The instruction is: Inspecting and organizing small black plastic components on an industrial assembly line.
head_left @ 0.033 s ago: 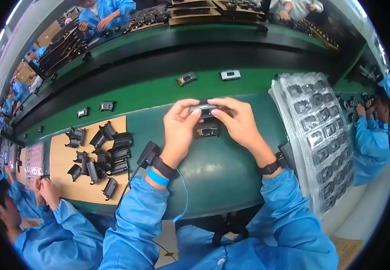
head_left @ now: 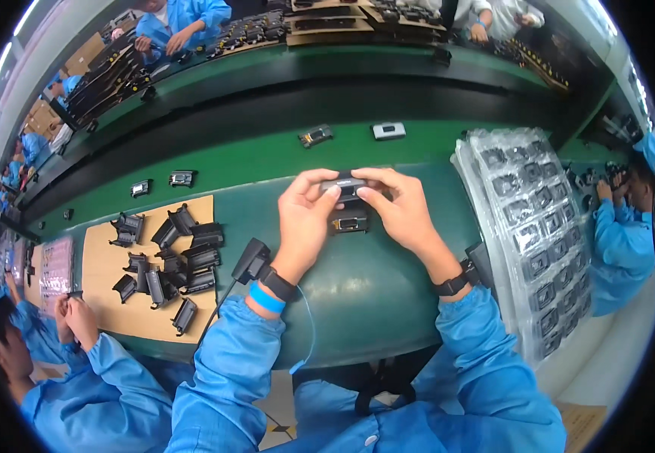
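Note:
Both of my hands hold one small dark grey and black plastic housing above the green bench. My left hand grips its left end, the thumb pressed on the near face and the fingers behind. On the right end, my right hand grips in the same way, thumb in front. The fingers cover much of the housing, so its far side is hidden. Just below it on the bench lies a second black unit with a metallic and orange inside, touched by neither hand.
Black plastic shells lie scattered on a cardboard sheet at left. Stacked clear blister trays stand at right. On the green strip beyond sit a grey-topped unit and an open unit. A co-worker's hands are at far left.

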Tool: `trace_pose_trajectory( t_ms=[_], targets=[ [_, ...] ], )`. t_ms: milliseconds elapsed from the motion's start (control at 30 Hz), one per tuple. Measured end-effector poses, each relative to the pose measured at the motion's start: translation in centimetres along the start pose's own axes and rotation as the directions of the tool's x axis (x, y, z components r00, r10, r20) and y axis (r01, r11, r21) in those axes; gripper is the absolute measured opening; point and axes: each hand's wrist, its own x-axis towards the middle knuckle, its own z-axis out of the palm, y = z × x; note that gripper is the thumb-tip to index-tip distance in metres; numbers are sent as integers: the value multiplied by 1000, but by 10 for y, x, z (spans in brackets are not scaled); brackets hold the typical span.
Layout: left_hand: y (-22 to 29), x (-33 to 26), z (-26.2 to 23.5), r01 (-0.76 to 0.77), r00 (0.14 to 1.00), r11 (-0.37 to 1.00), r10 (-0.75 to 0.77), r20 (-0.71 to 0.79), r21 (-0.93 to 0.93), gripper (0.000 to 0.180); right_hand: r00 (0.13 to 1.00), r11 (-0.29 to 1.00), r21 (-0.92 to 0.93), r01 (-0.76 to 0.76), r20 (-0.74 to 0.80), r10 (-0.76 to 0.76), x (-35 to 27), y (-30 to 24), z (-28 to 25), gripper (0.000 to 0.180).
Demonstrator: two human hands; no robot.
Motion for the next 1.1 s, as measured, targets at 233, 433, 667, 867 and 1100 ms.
trace_pose_trajectory(
  t_ms=[233, 433, 667, 867, 1100],
  targets=[
    [-1, 5, -23, 79, 948, 988, -34, -315, 129, 43, 984, 988, 60, -140, -103, 145, 102, 31, 11, 29],
    [-18, 11, -16, 70, 970, 995, -50, -238, 75, 31, 971, 659, -713, -240, -191, 147, 169, 101, -22, 27],
    [-12, 6, -15, 71, 971, 994, -51, -235, 80, 30, 903, 564, -709, 423, 279, -327, 137, 79, 27, 41],
    [-11, 6, -22, 50, 960, 993, -19, -278, 103, 32, 900, 523, -744, 416, 418, -121, 142, 45, 27, 49],
    [-1, 8, -16, -32, 987, 996, 45, -157, 84, 27, 883, 795, -430, 429, 387, -267, 46, -20, 11, 43]
  ],
)
